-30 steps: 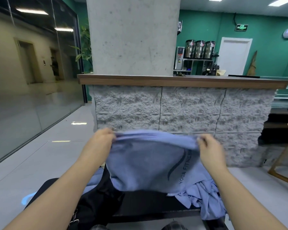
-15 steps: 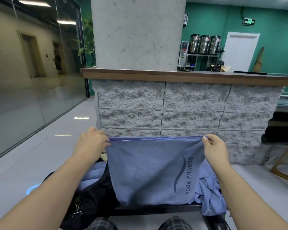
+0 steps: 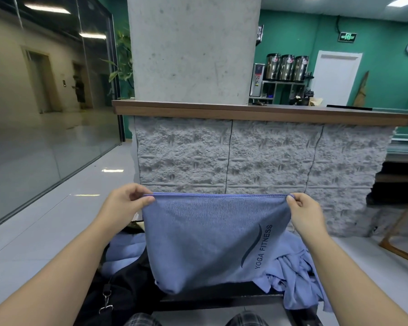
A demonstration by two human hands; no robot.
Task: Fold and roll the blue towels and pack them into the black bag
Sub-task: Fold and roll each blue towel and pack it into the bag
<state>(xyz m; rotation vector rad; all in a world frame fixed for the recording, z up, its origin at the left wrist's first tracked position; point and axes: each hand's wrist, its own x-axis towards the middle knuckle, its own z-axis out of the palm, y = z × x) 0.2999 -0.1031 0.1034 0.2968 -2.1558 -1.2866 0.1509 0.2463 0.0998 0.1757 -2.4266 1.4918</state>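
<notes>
Evidently to square the fold, the left hand (image 3: pixel 125 204) and right hand (image 3: pixel 303 211) each pinch a top corner of the blue towel (image 3: pixel 212 241), stretching its edge taut. It hangs doubled above the black bag (image 3: pixel 127 290), with unfolded blue towels (image 3: pixel 295 274) heaped just right of that bag on the dark tabletop (image 3: pixel 222 296), probably awaiting their turn.

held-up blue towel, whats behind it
Flanking the held-up blue towel: the black bag with blue cloth inside at left, a crumpled pile of blue towels at right. The middle is hidden.
</notes>
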